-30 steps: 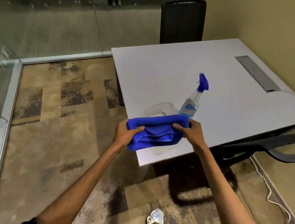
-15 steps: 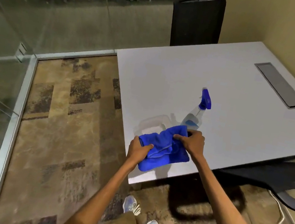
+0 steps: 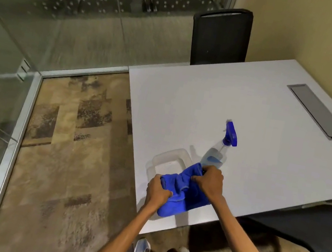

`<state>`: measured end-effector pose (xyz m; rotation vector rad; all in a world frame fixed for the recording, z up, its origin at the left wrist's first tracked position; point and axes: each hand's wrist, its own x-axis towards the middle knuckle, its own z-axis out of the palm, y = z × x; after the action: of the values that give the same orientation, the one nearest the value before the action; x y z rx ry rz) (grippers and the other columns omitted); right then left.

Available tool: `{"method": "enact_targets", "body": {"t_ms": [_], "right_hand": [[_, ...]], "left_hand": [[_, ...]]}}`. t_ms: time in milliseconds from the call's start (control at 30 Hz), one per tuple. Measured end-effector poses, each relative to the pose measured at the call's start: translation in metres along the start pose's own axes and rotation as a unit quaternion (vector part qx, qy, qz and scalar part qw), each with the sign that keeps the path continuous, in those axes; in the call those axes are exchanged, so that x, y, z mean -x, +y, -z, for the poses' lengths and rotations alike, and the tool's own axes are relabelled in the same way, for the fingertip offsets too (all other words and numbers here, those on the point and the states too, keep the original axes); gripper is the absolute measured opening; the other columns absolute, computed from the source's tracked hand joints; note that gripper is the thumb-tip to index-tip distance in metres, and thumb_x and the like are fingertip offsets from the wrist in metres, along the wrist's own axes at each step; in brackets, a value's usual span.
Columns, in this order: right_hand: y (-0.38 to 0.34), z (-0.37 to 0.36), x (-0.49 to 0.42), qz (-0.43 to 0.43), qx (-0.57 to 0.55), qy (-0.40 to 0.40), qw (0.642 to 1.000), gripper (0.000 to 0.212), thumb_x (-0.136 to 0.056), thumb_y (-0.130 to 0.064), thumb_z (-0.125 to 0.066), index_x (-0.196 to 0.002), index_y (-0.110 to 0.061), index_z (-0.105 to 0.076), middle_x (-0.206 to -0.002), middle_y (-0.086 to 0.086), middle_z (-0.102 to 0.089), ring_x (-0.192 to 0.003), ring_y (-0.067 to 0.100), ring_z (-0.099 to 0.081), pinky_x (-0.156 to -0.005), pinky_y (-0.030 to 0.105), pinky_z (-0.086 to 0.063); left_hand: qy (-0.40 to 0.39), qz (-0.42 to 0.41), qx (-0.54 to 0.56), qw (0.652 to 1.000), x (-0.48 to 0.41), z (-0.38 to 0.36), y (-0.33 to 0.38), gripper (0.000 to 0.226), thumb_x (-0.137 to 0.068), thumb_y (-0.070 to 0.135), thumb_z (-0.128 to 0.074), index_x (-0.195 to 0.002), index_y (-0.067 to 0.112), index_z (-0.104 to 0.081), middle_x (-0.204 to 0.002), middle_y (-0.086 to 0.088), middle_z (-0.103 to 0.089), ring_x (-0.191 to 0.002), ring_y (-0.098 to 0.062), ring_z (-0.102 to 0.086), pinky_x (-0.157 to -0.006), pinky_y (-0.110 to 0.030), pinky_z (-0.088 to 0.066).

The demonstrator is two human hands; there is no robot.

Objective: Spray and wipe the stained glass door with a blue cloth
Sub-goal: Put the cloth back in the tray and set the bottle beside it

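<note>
While both hands are gripping the blue cloth (image 3: 185, 192) over the near corner of the white table (image 3: 229, 114), the cloth is lying bunched and partly folded between them. The left hand (image 3: 158, 191) is clutching the cloth's left end with its fingers curled tight around the fabric, and the right hand (image 3: 209, 182) is pinching the cloth's upper right part, its fingers likewise closed on the fabric. Part of the cloth is hanging across a clear plastic tub (image 3: 167, 161) that is sitting on the table; its far rim is showing beyond the cloth. Just behind the right hand, a spray bottle (image 3: 216, 154) with a blue trigger head is standing on the table, holding some blue liquid. Whether the hand is touching the bottle cannot be told. Glass panels (image 3: 84, 29) with a metal frame are running along the left and far sides of the room, well apart from the cloth. 1 black chair (image 3: 220, 37) is standing at the table's far edge, and another dark chair (image 3: 309, 226) is sitting at the right. 2 shoes are showing on the patterned carpet (image 3: 69, 164) below.
</note>
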<state>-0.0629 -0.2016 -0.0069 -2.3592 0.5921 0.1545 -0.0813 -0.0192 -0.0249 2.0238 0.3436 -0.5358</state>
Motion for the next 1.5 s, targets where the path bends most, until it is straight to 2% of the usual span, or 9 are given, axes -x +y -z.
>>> {"method": "enact_targets", "body": {"t_ms": [100, 267, 400, 533, 733, 933, 1133, 1300, 1500], "right_hand": [[0.005, -0.007, 0.000, 0.043, 0.107, -0.012, 0.993, 0.017, -0.068, -0.018, -0.071, -0.068, -0.008, -0.057, -0.060, 0.004, -0.055, -0.059, 0.027, -0.053, -0.051, 0.028, -0.031], [0.014, -0.016, -0.003, 0.126, 0.219, -0.022, 0.967, 0.004, -0.070, -0.011, -0.066, -0.070, -0.007, -0.064, -0.067, 0.013, -0.061, -0.069, 0.034, -0.059, -0.056, 0.034, -0.041], [0.023, -0.024, -0.010, 0.191, 0.272, -0.033, 0.943, 0.025, -0.051, -0.003, -0.076, -0.050, -0.012, -0.052, -0.048, 0.011, -0.049, -0.060, 0.034, -0.053, -0.055, 0.033, -0.028], [0.036, -0.034, -0.018, 0.246, 0.285, -0.027, 0.926, 0.018, -0.065, -0.011, -0.076, -0.066, -0.015, -0.058, -0.063, 0.006, -0.065, -0.073, 0.028, -0.055, -0.063, 0.036, -0.035], [0.046, -0.048, -0.017, 0.284, 0.241, -0.029, 0.928, 0.033, -0.066, -0.017, -0.079, -0.094, -0.013, -0.062, -0.089, 0.008, -0.062, -0.080, 0.026, -0.053, -0.066, 0.036, -0.043], [0.047, -0.052, -0.018, 0.259, 0.186, -0.047, 0.947, 0.037, -0.071, -0.011, -0.077, -0.103, -0.010, -0.057, -0.098, 0.013, -0.060, -0.080, 0.028, -0.056, -0.068, 0.042, -0.050], [0.050, -0.042, -0.025, 0.216, 0.077, -0.060, 0.971, 0.037, -0.083, -0.028, -0.073, -0.109, -0.011, -0.052, -0.104, 0.007, -0.055, -0.080, 0.019, -0.048, -0.070, 0.028, -0.041], [0.059, -0.010, -0.033, 0.106, -0.080, 0.022, 0.991, 0.040, -0.090, -0.041, -0.068, -0.113, -0.013, -0.050, -0.111, 0.007, -0.061, -0.090, 0.025, -0.061, -0.076, 0.036, -0.051], [0.057, 0.034, -0.051, 0.056, -0.174, 0.103, 0.978, 0.047, -0.088, -0.040, -0.072, -0.115, -0.011, -0.048, -0.111, 0.003, -0.052, -0.093, 0.018, -0.056, -0.070, 0.019, -0.044]], "left_hand": [[0.049, -0.029, -0.034, 0.998, -0.002, -0.010, -0.006, 0.038, -0.076, -0.001, -0.061, -0.112, 0.010, -0.055, -0.106, -0.006, -0.062, -0.097, -0.026, -0.060, -0.081, -0.035, -0.051], [0.100, -0.072, -0.100, 0.987, 0.003, -0.022, -0.007, 0.039, -0.078, -0.001, -0.058, -0.111, 0.020, -0.053, -0.101, 0.000, -0.059, -0.090, -0.023, -0.057, -0.076, -0.036, -0.050], [0.139, -0.098, -0.196, 0.966, 0.001, -0.030, -0.015, 0.045, -0.082, 0.003, -0.059, -0.123, 0.019, -0.052, -0.109, -0.007, -0.057, -0.105, -0.026, -0.052, -0.095, -0.038, -0.042], [0.155, -0.084, -0.285, 0.942, -0.006, -0.034, -0.019, 0.052, -0.086, 0.016, -0.064, -0.134, 0.023, -0.047, -0.125, -0.006, -0.052, -0.122, -0.026, -0.044, -0.101, -0.040, -0.033], [0.116, -0.006, -0.374, 0.920, -0.021, -0.041, -0.024, 0.052, -0.092, 0.037, -0.061, -0.139, 0.032, -0.039, -0.152, -0.013, -0.024, -0.145, -0.033, -0.015, -0.111, -0.051, -0.031], [0.097, 0.024, -0.298, 0.949, -0.020, -0.050, -0.030, 0.065, -0.097, 0.031, -0.055, -0.152, 0.029, -0.020, -0.141, -0.012, -0.038, -0.116, -0.026, -0.054, -0.095, -0.036, -0.048], [0.117, 0.009, -0.283, 0.952, -0.024, -0.054, -0.022, 0.083, -0.094, 0.029, -0.062, -0.155, 0.035, -0.006, -0.158, -0.016, -0.017, -0.139, -0.032, -0.035, -0.109, -0.047, -0.037], [0.196, -0.041, -0.259, 0.945, -0.026, -0.061, 0.000, 0.072, -0.090, 0.043, -0.063, -0.149, 0.020, -0.029, -0.155, -0.016, -0.027, -0.142, -0.033, -0.030, -0.114, -0.054, -0.030], [0.205, -0.184, -0.159, 0.948, -0.035, -0.083, 0.053, 0.058, -0.086, 0.021, -0.069, -0.138, 0.011, -0.045, -0.143, -0.011, -0.048, -0.134, -0.030, -0.042, -0.112, -0.043, -0.035]]}}
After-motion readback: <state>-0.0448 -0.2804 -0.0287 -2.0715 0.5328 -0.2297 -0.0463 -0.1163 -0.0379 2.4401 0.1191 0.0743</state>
